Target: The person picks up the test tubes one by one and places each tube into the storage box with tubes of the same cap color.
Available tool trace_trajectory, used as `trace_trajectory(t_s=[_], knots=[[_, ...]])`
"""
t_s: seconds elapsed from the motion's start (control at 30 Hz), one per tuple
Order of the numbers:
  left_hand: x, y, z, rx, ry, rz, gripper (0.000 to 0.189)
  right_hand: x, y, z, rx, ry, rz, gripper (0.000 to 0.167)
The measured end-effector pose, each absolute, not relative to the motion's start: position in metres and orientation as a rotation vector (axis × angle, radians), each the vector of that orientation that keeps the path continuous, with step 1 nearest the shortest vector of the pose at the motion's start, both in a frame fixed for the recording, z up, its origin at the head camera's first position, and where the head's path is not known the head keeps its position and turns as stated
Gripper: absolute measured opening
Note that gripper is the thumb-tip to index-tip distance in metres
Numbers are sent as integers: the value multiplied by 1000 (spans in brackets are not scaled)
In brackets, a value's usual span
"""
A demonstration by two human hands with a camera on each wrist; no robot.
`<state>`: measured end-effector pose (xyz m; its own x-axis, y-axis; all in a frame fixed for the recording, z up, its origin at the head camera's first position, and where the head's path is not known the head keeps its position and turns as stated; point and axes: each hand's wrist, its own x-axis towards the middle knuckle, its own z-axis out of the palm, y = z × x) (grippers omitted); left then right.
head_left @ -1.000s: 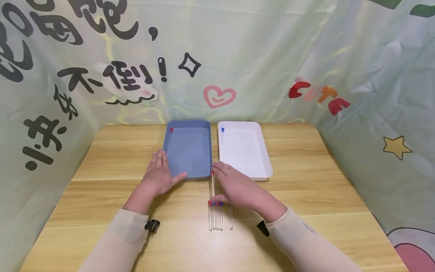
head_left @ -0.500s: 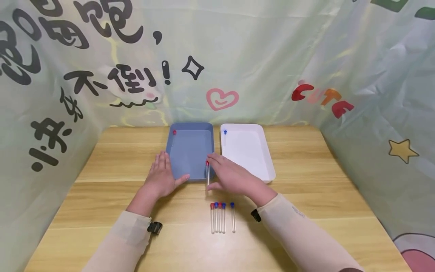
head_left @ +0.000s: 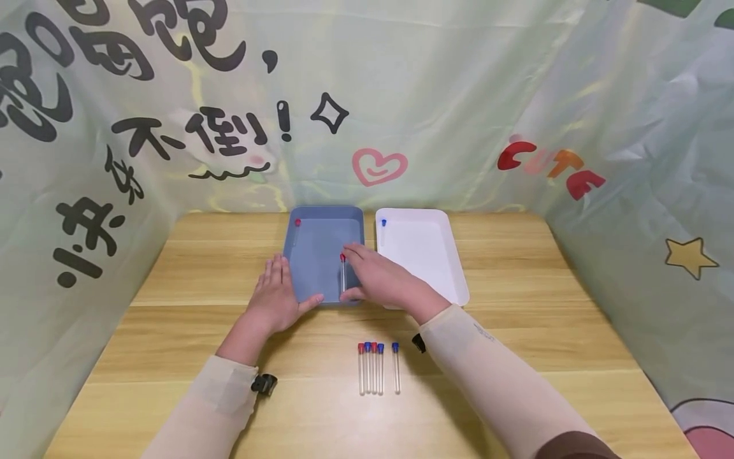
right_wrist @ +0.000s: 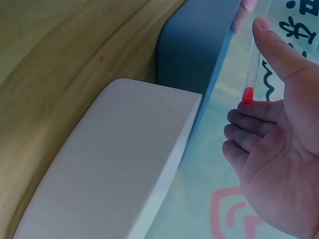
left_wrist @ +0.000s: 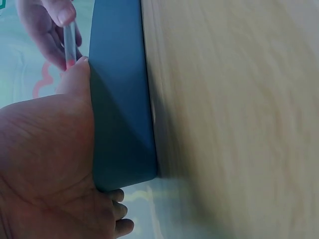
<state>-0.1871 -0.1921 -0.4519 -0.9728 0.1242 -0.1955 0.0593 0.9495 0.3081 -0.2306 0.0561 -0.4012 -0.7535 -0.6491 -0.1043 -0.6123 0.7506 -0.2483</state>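
My right hand [head_left: 385, 278] is over the right part of the blue-grey tray [head_left: 318, 245]. It pinches a clear test tube [head_left: 343, 275] by its ends: the thumb is at the bottom, and the fingers are at the red cap [right_wrist: 248, 94]. In the left wrist view the same tube [left_wrist: 70, 42] shows above the tray's rim. My left hand [head_left: 274, 301] rests on the tray's near left corner, fingers straight along the side and thumb at the front edge. A red-capped tube [head_left: 297, 224] lies inside that tray at the far left.
To the right stands a white tray [head_left: 421, 255] with a blue-capped tube [head_left: 383, 224] at its far left. Several red- and blue-capped tubes [head_left: 371, 370] lie side by side on the wooden table, and one blue-capped tube [head_left: 396, 370] lies slightly apart. A printed cloth backdrop [head_left: 459, 115] surrounds the table.
My right hand has carried the red-capped test tube forward and left, from just above the row of tubes to over the blue-grey tray. The left hand keeps its place on the tray.
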Motion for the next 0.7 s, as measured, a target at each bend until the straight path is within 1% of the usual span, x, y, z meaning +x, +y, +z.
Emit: trace_trajectory(t_s=[0.37,0.7], knots=[[-187,-194,-451,141,2890,434,121,-258,33,-415,-1017,2689,-237,100],[-186,-193,-447,155,2896,404,119,-271,13,-425,-1032,2653,-163,99]])
